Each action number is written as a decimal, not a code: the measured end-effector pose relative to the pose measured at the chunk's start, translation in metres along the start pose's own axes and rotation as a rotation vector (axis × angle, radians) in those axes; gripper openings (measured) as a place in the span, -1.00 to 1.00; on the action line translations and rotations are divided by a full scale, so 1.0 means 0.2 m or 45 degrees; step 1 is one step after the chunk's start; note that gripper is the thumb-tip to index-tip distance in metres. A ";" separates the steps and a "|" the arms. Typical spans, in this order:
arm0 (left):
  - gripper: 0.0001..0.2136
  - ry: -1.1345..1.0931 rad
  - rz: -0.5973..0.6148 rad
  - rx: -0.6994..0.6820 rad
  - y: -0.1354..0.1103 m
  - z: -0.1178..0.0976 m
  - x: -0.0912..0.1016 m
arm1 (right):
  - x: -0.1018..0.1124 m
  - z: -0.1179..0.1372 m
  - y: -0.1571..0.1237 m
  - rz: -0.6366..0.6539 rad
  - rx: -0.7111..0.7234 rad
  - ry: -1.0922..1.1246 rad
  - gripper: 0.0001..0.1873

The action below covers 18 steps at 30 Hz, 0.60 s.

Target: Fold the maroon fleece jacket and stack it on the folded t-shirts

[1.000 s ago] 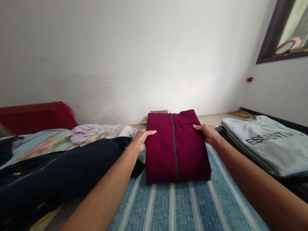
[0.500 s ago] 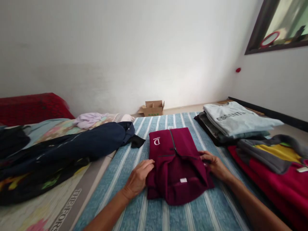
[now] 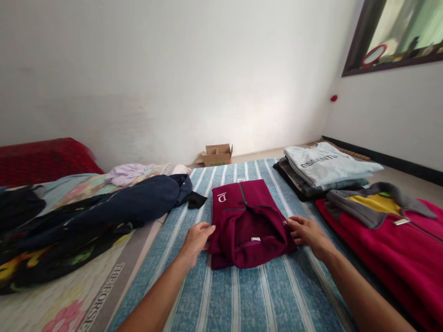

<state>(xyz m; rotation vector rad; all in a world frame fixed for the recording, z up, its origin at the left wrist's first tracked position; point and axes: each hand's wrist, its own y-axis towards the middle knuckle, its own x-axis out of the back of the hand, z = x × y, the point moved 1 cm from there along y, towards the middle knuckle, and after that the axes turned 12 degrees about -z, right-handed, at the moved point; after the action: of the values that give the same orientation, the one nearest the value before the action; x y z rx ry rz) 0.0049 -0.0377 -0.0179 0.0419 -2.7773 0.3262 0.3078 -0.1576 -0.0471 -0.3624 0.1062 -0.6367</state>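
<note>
A folded maroon zip jacket (image 3: 228, 221) lies on the blue striped bed cover, with a white "D" print on its chest and a dark zip down the front. Its collar opening faces me, and a small white label shows inside. At the jacket's left edge, my left hand (image 3: 198, 240) is closed, thumb on top and fingers partly hidden beside the fabric. My right hand (image 3: 307, 234) pinches the opposite edge near the collar, fingers curled.
To the right lie a stack topped by a pale grey "ESSENTIALS" shirt (image 3: 325, 161) and a folded pink-red jacket (image 3: 377, 235) with grey collar. Dark blue clothing (image 3: 134, 205) is heaped at left near a lilac cloth (image 3: 128, 174). A cardboard box (image 3: 217, 157) stands by the wall.
The maroon jacket's near collar edge has drawn back away from me and lies flatter. Both hands stay at its sides, and the view has shifted slightly.
</note>
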 end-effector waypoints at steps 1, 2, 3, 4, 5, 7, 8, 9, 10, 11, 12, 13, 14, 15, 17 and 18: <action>-0.68 -0.022 0.007 0.040 0.02 -0.02 -0.02 | -0.01 0.01 0.00 0.035 -0.018 -0.005 -0.63; -0.70 -0.041 0.009 0.078 0.05 -0.03 -0.04 | -0.02 0.03 0.01 0.063 -0.039 -0.015 -0.64; -0.71 -0.071 0.014 0.127 0.07 -0.04 -0.06 | -0.02 0.03 0.02 0.081 -0.062 -0.029 -0.64; -0.73 -0.114 0.028 0.182 0.09 -0.06 -0.07 | -0.03 0.04 0.03 0.088 -0.085 -0.045 -0.64; -0.75 -0.164 0.051 0.234 0.11 -0.07 -0.09 | -0.04 0.03 0.04 0.091 -0.108 -0.059 -0.64; -0.81 -0.275 0.127 0.332 0.14 -0.08 -0.12 | -0.06 0.02 0.06 0.102 -0.149 -0.076 -0.65; -0.83 -0.324 0.163 0.379 0.15 -0.09 -0.13 | -0.07 0.01 0.07 0.110 -0.160 -0.075 -0.67; -0.85 -0.362 0.187 0.421 0.16 -0.09 -0.14 | -0.08 0.00 0.08 0.115 -0.165 -0.069 -0.70; -0.87 -0.392 0.196 0.455 0.17 -0.09 -0.15 | -0.09 0.00 0.08 0.118 -0.162 -0.061 -0.74; -0.89 -0.424 0.197 0.483 0.17 -0.09 -0.16 | -0.10 0.00 0.08 0.119 -0.150 -0.053 -0.78; -0.90 -0.450 0.189 0.494 0.17 -0.09 -0.16 | -0.11 0.01 0.09 0.119 -0.130 -0.047 -0.82; -0.90 -0.468 0.175 0.485 0.16 -0.10 -0.17 | -0.12 0.03 0.09 0.118 -0.103 -0.043 -0.86; -0.90 -0.491 0.157 0.464 0.15 -0.12 -0.17 | -0.12 0.06 0.09 0.118 -0.071 -0.041 -0.88; -0.88 -0.524 0.132 0.436 0.13 -0.13 -0.17 | -0.12 0.10 0.09 0.124 -0.039 -0.040 -0.89; -0.85 -0.616 0.079 0.373 0.07 -0.18 -0.16 | -0.11 0.18 0.08 0.153 0.018 -0.036 -0.86; -0.82 -0.673 0.053 0.347 0.01 -0.20 -0.16 | -0.09 0.22 0.07 0.173 0.037 -0.033 -0.84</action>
<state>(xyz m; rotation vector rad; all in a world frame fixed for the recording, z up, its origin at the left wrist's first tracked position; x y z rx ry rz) 0.0472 -0.0261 0.0075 0.1567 -3.2293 0.8062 0.3116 -0.1228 -0.0109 -0.3323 0.0955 -0.4990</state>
